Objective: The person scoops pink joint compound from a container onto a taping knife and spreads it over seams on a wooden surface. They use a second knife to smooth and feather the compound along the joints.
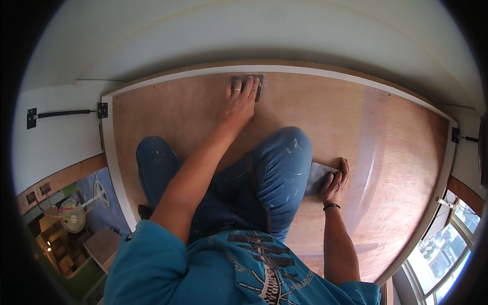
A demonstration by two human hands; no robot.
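Observation:
My left hand (242, 101) reaches out to the far edge of a plywood panel (325, 117). Its fingers press down on a dark, flat, squarish plate (260, 87) with smudges, which lies against the wood beside the white border. Beside my right knee, my right hand (335, 186) grips the edge of a grey flat plate (316, 178), its thumb on top. Part of that plate is hidden behind the knee. My legs (277, 173), in blue jeans with white spots, are bent on the panel between the two hands.
A white frame (284, 68) borders the panel. Black struts (66, 113) join it to the white wall at both sides. Lower left, beyond the edge, are a fan (72, 217) and shelves below. A window (447, 244) is at lower right. Pale strips (370, 147) cross the panel.

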